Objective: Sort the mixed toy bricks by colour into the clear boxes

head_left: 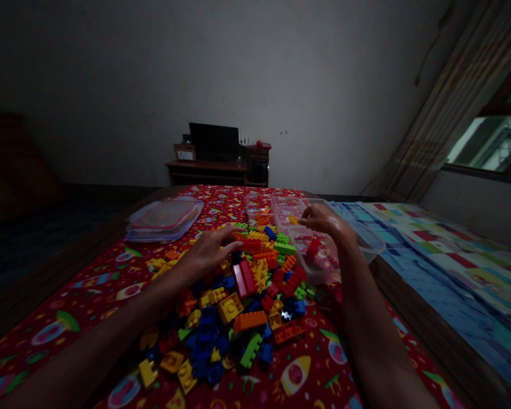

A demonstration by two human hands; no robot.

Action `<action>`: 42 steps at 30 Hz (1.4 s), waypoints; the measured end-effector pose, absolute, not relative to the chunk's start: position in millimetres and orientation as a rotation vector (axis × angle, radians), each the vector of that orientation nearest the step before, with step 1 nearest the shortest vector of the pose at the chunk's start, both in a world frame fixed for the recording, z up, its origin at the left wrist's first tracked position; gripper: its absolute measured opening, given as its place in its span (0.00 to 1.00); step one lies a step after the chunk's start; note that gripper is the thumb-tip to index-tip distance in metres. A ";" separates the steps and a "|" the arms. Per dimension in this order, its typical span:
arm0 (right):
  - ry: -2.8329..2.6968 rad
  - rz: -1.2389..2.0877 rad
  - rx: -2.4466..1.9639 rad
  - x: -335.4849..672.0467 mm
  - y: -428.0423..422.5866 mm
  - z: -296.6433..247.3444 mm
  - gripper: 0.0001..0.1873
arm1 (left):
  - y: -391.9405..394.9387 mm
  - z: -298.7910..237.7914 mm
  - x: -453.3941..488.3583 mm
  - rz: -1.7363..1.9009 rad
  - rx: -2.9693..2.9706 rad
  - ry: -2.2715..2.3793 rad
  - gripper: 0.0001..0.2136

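A heap of coloured plastic building bricks (242, 289) lies on a table under a red patterned cloth (111, 272). My left hand (208, 250) rests on the far left of the heap, fingers stretched towards an orange-red brick (249, 244). My right hand (323, 220) hovers over clear plastic tubs (319, 267), fingers curled in a pinch; what they hold is too dark to make out. The nearest tub holds red bricks (313, 249). A tub behind it (287, 207) holds a few yellow pieces.
Stacked clear lids (164, 218) lie at the table's far left. A checked mat (443, 255) covers the surface to the right. A low wooden desk with a dark monitor (215, 142) stands at the back wall. A curtained window (489, 142) is on the right.
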State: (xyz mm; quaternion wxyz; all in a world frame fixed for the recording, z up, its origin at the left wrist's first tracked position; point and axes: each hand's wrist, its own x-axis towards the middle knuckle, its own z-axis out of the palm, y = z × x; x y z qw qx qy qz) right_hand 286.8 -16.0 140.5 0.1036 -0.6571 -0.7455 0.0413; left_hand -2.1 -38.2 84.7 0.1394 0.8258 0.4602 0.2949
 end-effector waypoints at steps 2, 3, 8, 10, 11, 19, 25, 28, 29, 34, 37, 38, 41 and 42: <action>-2.252 0.260 -1.766 271.0 -21.6 142.8 0.15 | -37.9 84.0 -0.8 0.874 2.371 1.308 0.22; -2.303 0.367 -1.640 261.0 -24.7 143.2 0.17 | -38.1 83.9 -0.2 0.884 2.361 1.298 0.23; -2.582 0.566 -1.115 208.5 -37.1 135.6 0.12 | -41.8 86.4 1.6 0.925 2.319 1.261 0.24; -2.620 0.452 -1.082 197.1 -38.3 131.7 0.09 | -42.5 87.1 1.2 0.931 2.305 1.250 0.24; -2.628 0.413 -1.078 195.3 -37.9 130.7 0.08 | -42.4 87.1 0.7 0.935 2.299 1.246 0.24; -2.436 0.208 -1.649 252.1 -27.2 144.1 0.11 | -45.4 97.6 -5.0 0.671 2.478 1.123 0.16; -2.226 0.059 -2.096 291.5 -20.7 141.1 0.11 | -54.7 101.9 -13.3 0.268 2.652 0.708 0.18; -2.244 0.006 -2.061 289.6 -19.4 139.2 0.12 | -51.4 93.8 -14.6 0.299 2.672 0.670 0.15; -2.258 -0.005 -2.006 285.2 -20.0 139.5 0.12 | -50.1 92.1 -14.5 0.318 2.678 0.683 0.14; -2.453 0.176 -1.585 243.7 -33.1 144.2 0.12 | -47.1 97.9 -12.9 0.458 2.642 0.874 0.12; -2.623 0.365 -1.278 216.6 -44.4 145.0 0.15 | -43.8 101.6 -12.9 0.595 2.492 1.020 0.15; -2.645 0.423 -1.206 209.3 -47.3 144.1 0.16 | -41.7 101.0 -13.3 0.638 2.434 1.033 0.17; -2.632 0.580 -1.108 194.0 -50.0 137.4 0.17 | -35.0 95.6 -15.1 0.747 2.328 1.032 0.20; -2.604 0.638 -1.093 190.9 -48.6 134.0 0.15 | -33.4 93.7 -15.6 0.781 2.335 1.039 0.21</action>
